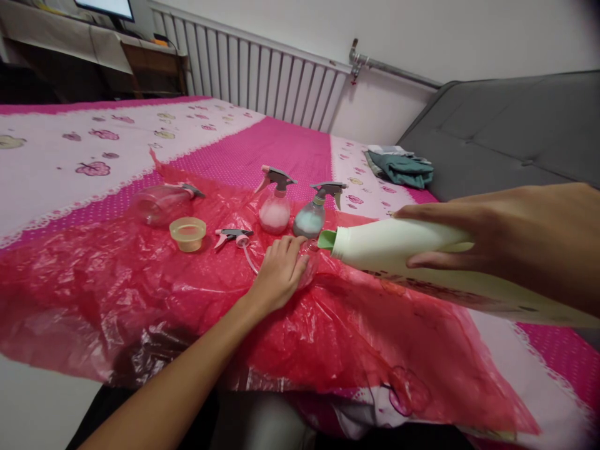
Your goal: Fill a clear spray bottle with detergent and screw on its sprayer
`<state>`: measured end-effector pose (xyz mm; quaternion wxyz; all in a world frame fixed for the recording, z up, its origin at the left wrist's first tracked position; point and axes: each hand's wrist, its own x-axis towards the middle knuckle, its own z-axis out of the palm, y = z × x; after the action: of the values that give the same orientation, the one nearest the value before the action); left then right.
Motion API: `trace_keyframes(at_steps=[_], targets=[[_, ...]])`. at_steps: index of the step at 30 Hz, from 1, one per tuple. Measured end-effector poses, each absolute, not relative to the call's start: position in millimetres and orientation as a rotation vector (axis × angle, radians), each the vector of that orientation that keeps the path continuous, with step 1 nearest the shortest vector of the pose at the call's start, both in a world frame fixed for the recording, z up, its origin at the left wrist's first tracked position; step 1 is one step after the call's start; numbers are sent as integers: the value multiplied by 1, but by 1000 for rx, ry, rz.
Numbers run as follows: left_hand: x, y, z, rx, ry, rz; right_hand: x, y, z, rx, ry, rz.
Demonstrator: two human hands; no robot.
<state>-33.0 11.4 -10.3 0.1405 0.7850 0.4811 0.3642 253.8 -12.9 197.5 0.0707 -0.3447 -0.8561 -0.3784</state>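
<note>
My right hand point(450, 231) is closed around a large pale detergent bottle point(389, 247), tipped to the left. Its green pour spout point(327, 239) is at the mouth of a clear pink spray bottle point(308, 275), whose top is off. My left hand point(279, 272) grips that bottle from the left side. Whether liquid is flowing cannot be made out. Beside my left hand lies a pink and grey spray trigger point(234, 236) with its tube. Just behind stand two spray bottles with triggers on, a pink one point(274, 212) and a greenish one point(309, 217), both with pale contents.
A yellowish round cap point(188, 234) and a pink spray bottle lying on its side point(162, 203) are at left on red plastic sheeting point(187, 312). Folded clothes point(400, 167) lie by the grey headboard point(510, 131). A radiator point(253, 69) lines the wall.
</note>
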Motion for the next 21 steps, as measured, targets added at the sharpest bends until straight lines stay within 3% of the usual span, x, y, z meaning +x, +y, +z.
trace_keyframes(at_steps=[6,21], targets=[[-33,12,-11,2263,1385,1065,258,-13,195,-1252,-2551,-1018],[-35,12,-11,2249,1368,1079,262,-25,177,-1300,-2488,-1088]])
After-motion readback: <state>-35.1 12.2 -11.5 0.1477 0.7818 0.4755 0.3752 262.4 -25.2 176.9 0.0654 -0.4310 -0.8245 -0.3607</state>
